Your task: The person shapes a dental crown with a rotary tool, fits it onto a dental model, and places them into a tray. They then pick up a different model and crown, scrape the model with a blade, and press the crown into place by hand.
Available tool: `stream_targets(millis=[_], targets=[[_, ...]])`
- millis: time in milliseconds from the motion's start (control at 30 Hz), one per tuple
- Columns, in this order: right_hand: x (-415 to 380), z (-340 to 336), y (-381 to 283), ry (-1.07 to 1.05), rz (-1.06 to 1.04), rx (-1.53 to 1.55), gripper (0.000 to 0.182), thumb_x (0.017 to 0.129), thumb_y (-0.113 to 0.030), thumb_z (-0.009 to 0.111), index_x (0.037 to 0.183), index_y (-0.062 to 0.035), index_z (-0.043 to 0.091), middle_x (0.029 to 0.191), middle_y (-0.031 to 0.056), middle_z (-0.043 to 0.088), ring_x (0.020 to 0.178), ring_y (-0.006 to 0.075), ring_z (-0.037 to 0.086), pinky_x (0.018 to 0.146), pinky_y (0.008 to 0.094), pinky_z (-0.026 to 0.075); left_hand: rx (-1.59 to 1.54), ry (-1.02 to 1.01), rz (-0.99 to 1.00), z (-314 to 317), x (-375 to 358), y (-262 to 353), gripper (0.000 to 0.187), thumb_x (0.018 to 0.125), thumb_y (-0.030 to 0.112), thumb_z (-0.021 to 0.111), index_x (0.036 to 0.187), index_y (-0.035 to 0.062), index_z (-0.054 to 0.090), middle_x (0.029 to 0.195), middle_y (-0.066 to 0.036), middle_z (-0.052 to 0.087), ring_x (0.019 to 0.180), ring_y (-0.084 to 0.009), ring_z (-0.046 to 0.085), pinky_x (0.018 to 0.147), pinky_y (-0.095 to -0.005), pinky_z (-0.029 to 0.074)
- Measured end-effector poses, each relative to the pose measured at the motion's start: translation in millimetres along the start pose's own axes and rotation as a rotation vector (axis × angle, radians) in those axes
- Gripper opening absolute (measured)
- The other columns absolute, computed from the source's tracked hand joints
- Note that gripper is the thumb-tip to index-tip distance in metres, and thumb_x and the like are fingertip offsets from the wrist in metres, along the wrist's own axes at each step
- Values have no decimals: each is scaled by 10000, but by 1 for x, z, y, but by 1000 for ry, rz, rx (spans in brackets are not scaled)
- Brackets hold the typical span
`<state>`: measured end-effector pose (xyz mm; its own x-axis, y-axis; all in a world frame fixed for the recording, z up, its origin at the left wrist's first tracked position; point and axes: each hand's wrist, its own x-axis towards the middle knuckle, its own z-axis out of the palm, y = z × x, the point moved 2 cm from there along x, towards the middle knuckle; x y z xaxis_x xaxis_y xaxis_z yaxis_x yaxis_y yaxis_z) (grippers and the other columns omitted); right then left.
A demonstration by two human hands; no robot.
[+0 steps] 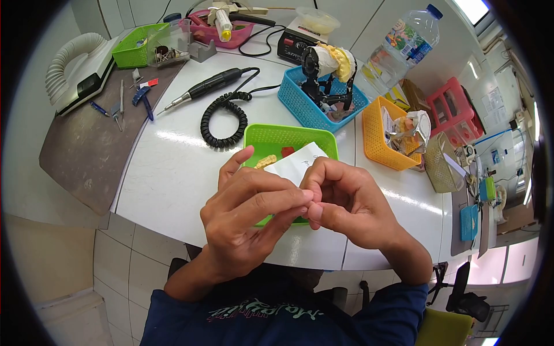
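My left hand (245, 216) and my right hand (352, 199) meet fingertip to fingertip in front of me, both pinched closed. Whatever sits between the fingertips is too small or too covered to make out. Just beyond and partly beneath them stands a green basket (291, 131). Inside it lie a white paper with handwriting (297, 163), a yellowish dental cast piece (266, 161) and a small red piece (287, 151). My hands hide the near part of the basket.
A black handpiece (210, 83) with a coiled cord (224, 121) lies behind left. The blue basket (294, 95) holds a black articulator with a cast (334, 63). An orange basket (378, 135), a large water bottle (398, 49) and a white hose unit (86, 72) stand around the bench.
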<state>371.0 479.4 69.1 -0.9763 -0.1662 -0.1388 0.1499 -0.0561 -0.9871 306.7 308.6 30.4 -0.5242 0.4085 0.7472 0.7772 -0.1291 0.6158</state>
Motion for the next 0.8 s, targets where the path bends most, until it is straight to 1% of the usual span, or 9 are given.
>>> stream_targets(millis=[167,267,400,433,467,533,667,733,800], targets=[[6,-9,-5,58,-92,-76,143,927,-97,654,950,-52,520,833,-37,558,730,23,545,639,191,427,-108,52,-93,-1,-7,-5,244,799,-36,758,1003,73,683,888,-56,701,878,-185,672,1065,-483,399],[14,-25,-16,267,-273,-534,140,898,-95,680,903,-34,554,794,-15,589,643,30,543,553,202,420,-243,121,-175,-10,-14,-13,257,797,-84,722,1009,50,665,915,-81,705,907,-193,667,1020,-455,451],[32,-31,-26,281,-441,-956,143,858,-105,697,873,-15,586,784,70,652,588,162,599,535,297,474,-178,183,-233,-34,-23,-21,219,806,-101,708,992,12,685,924,-90,698,944,-203,658,1004,-434,475],[38,-32,-23,244,-458,-970,136,863,-111,696,879,-18,597,773,101,646,598,242,622,544,353,486,-157,202,-266,-37,-26,-24,213,807,-109,705,989,2,688,928,-96,697,942,-198,659,983,-402,490],[43,-32,-19,242,-457,-964,136,863,-111,696,879,-18,597,773,101,646,598,242,622,544,353,486,-134,221,-299,-40,-28,-25,208,808,-117,701,986,-9,692,932,-103,696,940,-192,660,963,-369,506],[50,-29,-14,292,-594,-1320,122,872,-117,690,872,-27,608,760,100,628,614,276,633,544,374,485,-180,247,-433,-44,-30,-23,173,827,-111,699,972,-21,672,931,-130,706,915,-185,682,900,-309,541],[41,-12,-20,252,-609,-1385,108,880,-120,682,881,-35,614,762,94,618,662,299,642,555,397,485,-398,326,-607,-49,-35,-30,74,889,-40,683,946,-23,639,917,-164,718,839,-181,712,806,-297,592],[26,-3,-30,56,-449,-1473,186,822,-48,734,993,-67,662,914,82,666,706,211,668,587,354,503,-473,342,-661,-52,-39,-34,52,911,-10,673,938,-20,631,910,-170,721,821,-183,718,780,-300,605],[14,-2,-35,21,-409,-1511,247,797,-40,747,1028,-79,669,977,76,665,730,212,669,596,353,513,-566,303,-722,-54,-41,-38,92,941,99,675,938,20,627,920,-132,718,816,-154,703,740,-308,606]])
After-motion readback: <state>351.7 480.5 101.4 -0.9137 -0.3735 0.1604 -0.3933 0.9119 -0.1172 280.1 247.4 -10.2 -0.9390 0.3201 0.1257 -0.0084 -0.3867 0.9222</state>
